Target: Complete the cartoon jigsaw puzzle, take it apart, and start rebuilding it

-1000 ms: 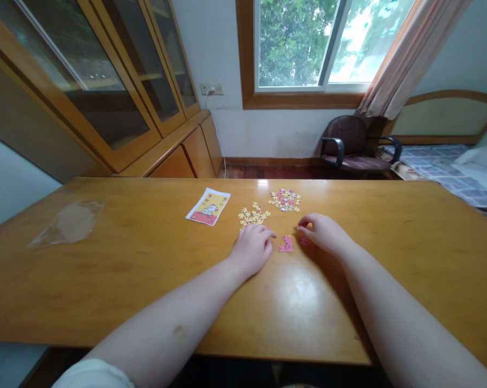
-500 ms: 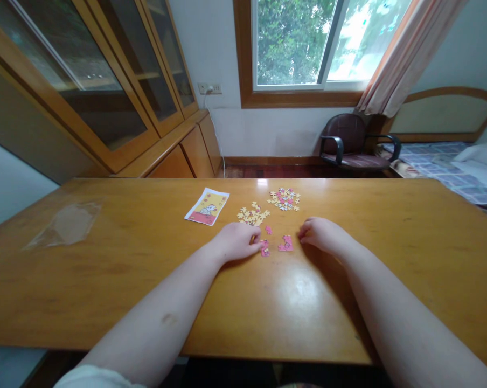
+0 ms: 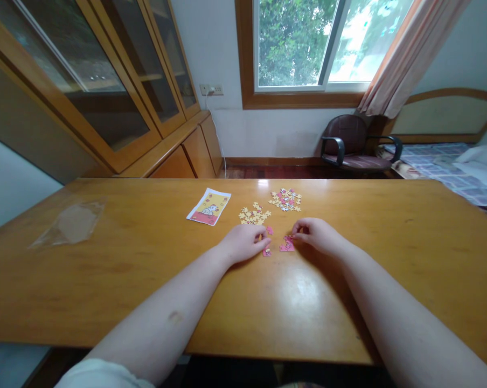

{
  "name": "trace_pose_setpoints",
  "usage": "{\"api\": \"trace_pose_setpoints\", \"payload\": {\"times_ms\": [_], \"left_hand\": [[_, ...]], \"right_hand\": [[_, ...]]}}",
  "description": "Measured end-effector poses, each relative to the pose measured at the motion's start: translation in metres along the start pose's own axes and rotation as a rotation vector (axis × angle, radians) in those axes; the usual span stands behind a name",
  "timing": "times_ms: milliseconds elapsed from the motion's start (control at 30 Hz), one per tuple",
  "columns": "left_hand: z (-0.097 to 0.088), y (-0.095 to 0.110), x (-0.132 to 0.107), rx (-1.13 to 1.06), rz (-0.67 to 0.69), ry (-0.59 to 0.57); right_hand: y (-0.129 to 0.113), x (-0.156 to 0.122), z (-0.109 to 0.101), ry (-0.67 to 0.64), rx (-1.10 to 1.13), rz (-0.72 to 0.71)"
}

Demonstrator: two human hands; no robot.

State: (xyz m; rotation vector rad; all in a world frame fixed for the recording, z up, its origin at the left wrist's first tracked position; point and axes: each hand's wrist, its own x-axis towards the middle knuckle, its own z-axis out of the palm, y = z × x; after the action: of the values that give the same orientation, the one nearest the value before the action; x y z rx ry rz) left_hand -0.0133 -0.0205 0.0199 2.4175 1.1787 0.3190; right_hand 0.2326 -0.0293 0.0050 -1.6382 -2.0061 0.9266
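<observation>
My left hand point(image 3: 245, 243) rests on the table with fingers curled, thumb and fingertips closed at a small pink puzzle piece point(image 3: 266, 252) that they partly cover. Just beyond those fingertips lies a loose pink piece point(image 3: 270, 230). To the right, a few joined pink puzzle pieces point(image 3: 286, 246) form a small corner. My right hand point(image 3: 318, 235) has its fingers bent in, and its fingertips pinch at the upper right edge of that corner. A heap of mostly yellow pieces point(image 3: 254, 215) lies beyond my left hand, and a mixed pink, yellow and white heap point(image 3: 286, 199) farther back.
A picture card point(image 3: 209, 207) with a yellow and pink design lies left of the heaps. A clear plastic bag point(image 3: 71, 223) is on the left of the wooden table point(image 3: 146, 248). Past the far edge stand a cabinet point(image 3: 189, 143) and an armchair point(image 3: 350, 143).
My right hand has moved left to the joined pink pieces, which it was apart from before. My left hand has shifted slightly right over its piece, covering more of it.
</observation>
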Motion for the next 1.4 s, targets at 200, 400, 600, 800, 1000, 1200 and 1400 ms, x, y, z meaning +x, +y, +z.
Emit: {"api": "trace_pose_setpoints", "payload": {"times_ms": [200,400,600,800,1000,1200,1400], "left_hand": [[0.013,0.003,0.002,-0.309,-0.033,-0.033],[0.016,0.005,0.001,-0.352,-0.016,-0.019],[0.022,0.002,0.002,-0.387,-0.018,0.002],[0.018,0.004,0.005,-0.566,-0.18,0.056],[0.02,0.001,0.009,-0.667,-0.188,0.057],[0.021,-0.002,0.007,-0.569,-0.162,0.049],[0.003,-0.004,0.002,-0.035,-0.067,0.063]], "right_hand": [[-0.005,0.0,0.022,0.001,0.415,-0.021],[-0.013,-0.003,0.03,-0.09,0.562,-0.03],[-0.022,-0.006,0.032,-0.01,0.522,-0.075],[-0.023,-0.01,0.029,0.283,0.098,-0.434],[-0.021,-0.011,0.032,0.259,-0.061,-0.519],[-0.023,-0.011,0.033,0.259,-0.136,-0.519],[-0.02,-0.009,0.033,0.084,-0.146,-0.571]]}}
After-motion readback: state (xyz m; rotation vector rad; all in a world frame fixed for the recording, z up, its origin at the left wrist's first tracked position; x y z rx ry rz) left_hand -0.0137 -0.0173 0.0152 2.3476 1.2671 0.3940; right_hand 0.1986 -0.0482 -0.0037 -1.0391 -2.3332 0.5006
